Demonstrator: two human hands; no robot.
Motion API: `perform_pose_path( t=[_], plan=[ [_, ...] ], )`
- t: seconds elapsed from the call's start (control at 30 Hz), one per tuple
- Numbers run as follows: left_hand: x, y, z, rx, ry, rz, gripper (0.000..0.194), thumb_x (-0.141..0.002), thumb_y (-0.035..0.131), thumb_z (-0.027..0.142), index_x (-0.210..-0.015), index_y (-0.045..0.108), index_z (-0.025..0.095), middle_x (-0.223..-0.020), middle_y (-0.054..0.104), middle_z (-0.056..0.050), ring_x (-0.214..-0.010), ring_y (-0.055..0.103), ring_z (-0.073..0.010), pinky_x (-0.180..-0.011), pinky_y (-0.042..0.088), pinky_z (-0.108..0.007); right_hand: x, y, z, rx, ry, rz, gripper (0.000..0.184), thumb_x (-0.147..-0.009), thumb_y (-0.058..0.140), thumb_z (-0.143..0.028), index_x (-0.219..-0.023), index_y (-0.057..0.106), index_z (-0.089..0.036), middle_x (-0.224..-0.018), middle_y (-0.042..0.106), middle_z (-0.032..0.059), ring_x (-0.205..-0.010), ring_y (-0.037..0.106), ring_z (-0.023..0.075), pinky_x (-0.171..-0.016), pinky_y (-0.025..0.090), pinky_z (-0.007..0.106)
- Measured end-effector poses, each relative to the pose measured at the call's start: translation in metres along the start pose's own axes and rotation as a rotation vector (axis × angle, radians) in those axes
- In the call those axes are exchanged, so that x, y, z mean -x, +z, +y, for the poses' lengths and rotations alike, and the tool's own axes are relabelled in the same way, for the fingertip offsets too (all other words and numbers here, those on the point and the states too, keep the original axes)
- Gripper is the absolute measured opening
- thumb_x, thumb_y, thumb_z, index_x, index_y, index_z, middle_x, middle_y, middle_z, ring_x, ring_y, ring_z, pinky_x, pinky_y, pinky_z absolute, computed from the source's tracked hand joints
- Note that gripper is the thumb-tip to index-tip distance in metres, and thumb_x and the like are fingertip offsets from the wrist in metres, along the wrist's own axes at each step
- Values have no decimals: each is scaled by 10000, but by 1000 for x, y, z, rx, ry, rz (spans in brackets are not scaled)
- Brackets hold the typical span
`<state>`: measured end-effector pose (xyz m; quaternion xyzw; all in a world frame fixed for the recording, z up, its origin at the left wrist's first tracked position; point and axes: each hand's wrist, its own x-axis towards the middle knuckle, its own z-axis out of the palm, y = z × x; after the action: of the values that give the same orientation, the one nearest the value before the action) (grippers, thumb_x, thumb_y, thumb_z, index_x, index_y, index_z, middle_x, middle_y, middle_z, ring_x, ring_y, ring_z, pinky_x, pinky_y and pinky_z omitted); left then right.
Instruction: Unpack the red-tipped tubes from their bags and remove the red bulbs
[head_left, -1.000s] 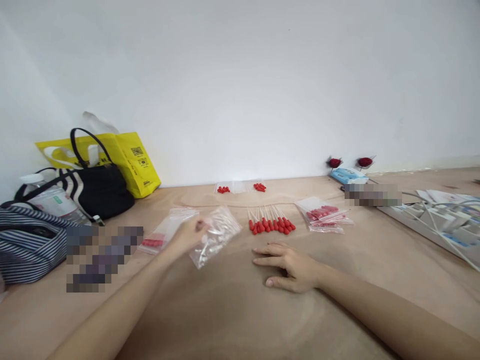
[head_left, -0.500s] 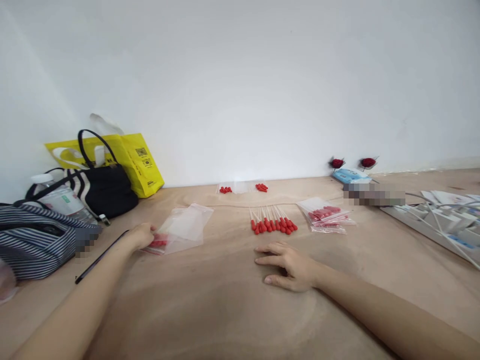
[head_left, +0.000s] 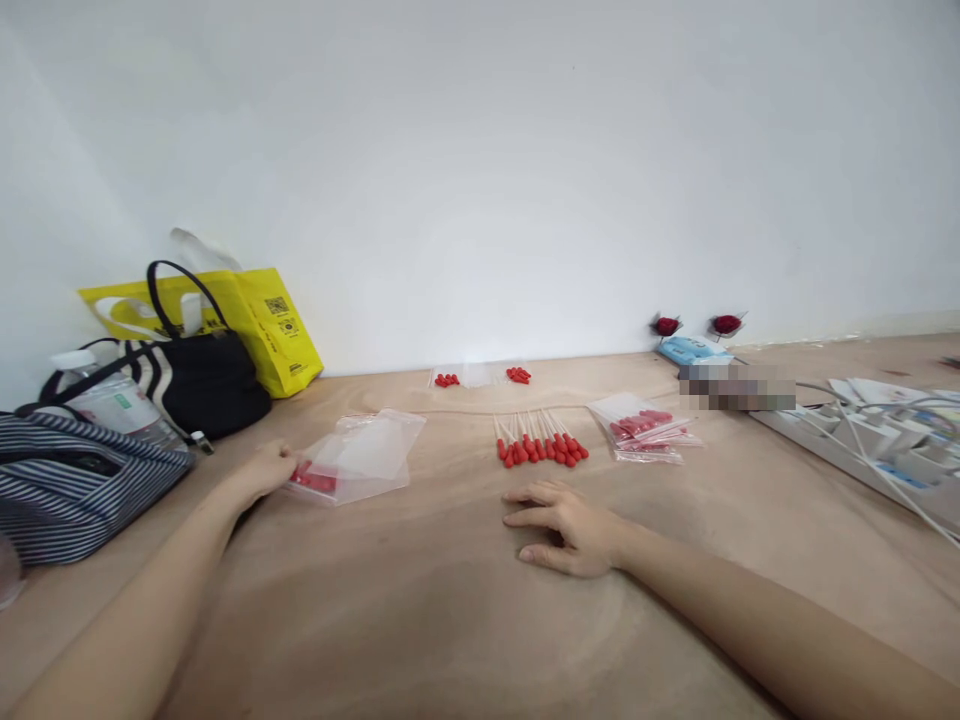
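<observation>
At the left edge of a clear plastic zip bag (head_left: 379,458) is my left hand (head_left: 266,470), with its fingers pointing down and mostly hidden. Red-tipped pieces (head_left: 313,477) show through that bag's left part. My right hand (head_left: 566,527) rests on the table with fingers spread, holding nothing. Just beyond it lies a fanned row of white sticks with red heads (head_left: 541,450). Farther right, a stack of zip bags (head_left: 645,430) has red pieces inside.
Two more clusters of red heads (head_left: 447,380) lie by the wall with clear bags. On the left stand a striped bag (head_left: 82,490), a black handbag (head_left: 217,385) and a yellow bag (head_left: 277,340). A power strip (head_left: 847,450) with cables and a blue pack (head_left: 694,350) are on the right.
My left hand has moved slightly left along the bag's edge, uncovering more of the red pieces. The pen seen beside my left forearm is now out of sight. My right hand stays put.
</observation>
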<state>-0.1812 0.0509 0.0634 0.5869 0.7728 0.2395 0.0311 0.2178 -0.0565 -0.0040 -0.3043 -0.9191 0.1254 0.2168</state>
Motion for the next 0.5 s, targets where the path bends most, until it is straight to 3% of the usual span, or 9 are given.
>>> perform_pose_path(
  t=[0.13, 0.2, 0.3, 0.4, 0.5],
  plan=[
    [8, -19, 12, -196, -83, 16, 75, -739, 434, 209, -702, 442, 144, -605, 538, -34, -719, 551, -253, -621, 396, -293, 0, 1, 1, -6, 0, 10, 420, -769, 523, -413, -1136, 539, -209, -1208, 495, 99, -1072, 478, 218, -902, 373, 383],
    [16, -28, 20, -279, -82, 96, 138, -785, 371, 227, -850, 419, 115, -748, 569, -107, -802, 557, -307, -657, 400, -341, 0, 1, 1, -11, 2, 9, 423, -769, 524, -414, -1138, 539, -208, -1205, 498, 101, -1070, 480, 219, -901, 374, 382],
    [29, -29, 34, -279, -16, 228, 189, -823, 314, 253, -943, 372, 119, -832, 568, -130, -826, 566, -308, -679, 412, -359, 0, 1, 1, -17, -1, 7, 421, -772, 519, -414, -1137, 540, -205, -1201, 501, 103, -1069, 481, 218, -901, 375, 382],
    [37, -7, 49, -46, 73, 186, 121, -821, 322, 256, -867, 377, 158, -828, 562, -91, -825, 569, -251, -707, 426, -332, 0, 1, 1, -18, 4, 3, 423, -774, 516, -413, -1140, 540, -203, -1201, 501, 103, -1069, 481, 218, -901, 377, 382],
    [44, 32, 62, 31, 145, 86, 91, -818, 326, 240, -769, 377, 183, -801, 577, -49, -766, 580, -167, -678, 441, -245, 1, 1, 1, -22, 10, 4, 426, -772, 519, -414, -1146, 535, -210, -1203, 499, 99, -1070, 481, 217, -900, 378, 380]
  ],
)
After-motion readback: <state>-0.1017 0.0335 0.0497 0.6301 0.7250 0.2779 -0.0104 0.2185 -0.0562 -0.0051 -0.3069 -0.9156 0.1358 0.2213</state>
